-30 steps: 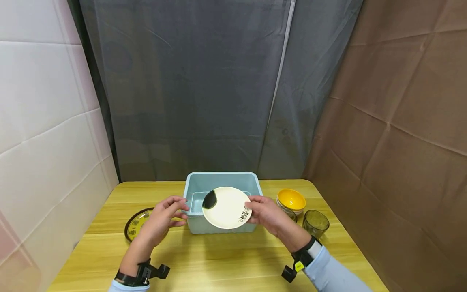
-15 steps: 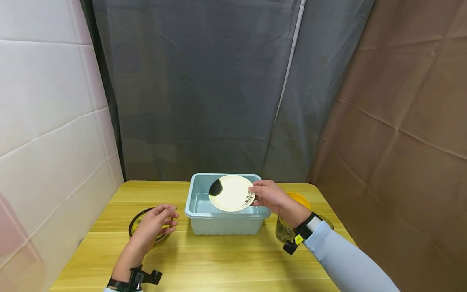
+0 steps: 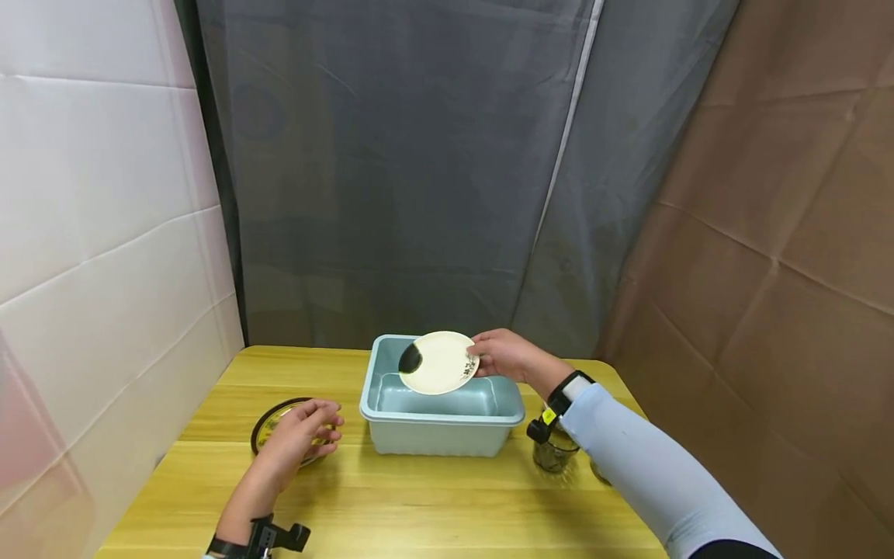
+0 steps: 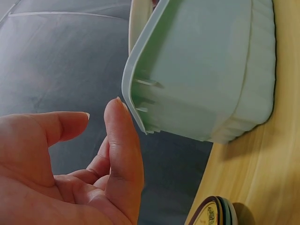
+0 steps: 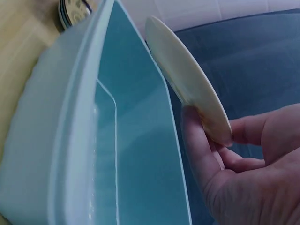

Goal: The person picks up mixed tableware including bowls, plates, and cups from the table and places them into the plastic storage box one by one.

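My right hand [image 3: 508, 355] pinches the right edge of a cream plate [image 3: 441, 363] with a dark patch and a small leaf print. The plate hangs tilted over the light blue plastic tub [image 3: 447, 419], above its opening in the head view. In the right wrist view the thumb is on one face of the plate [image 5: 187, 77] and fingers are on the other. My left hand [image 3: 300, 439] holds nothing; its fingers are loosely bent, left of the tub and over a yellow patterned plate [image 3: 268, 427] with a dark rim. In the left wrist view, its fingertips come close to the tub's rim [image 4: 129, 77].
Right of the tub a dark-tinted glass [image 3: 554, 450] stands on the wooden table [image 3: 419, 505], partly behind my right wrist. Below the left hand several stacked plates [image 4: 215, 213] show at the frame's edge. A grey curtain [image 3: 391, 171] hangs behind the table.
The right hand has carried the cream plate up and back over the tub. My left hand has drawn back to the left, away from the plate and tub.
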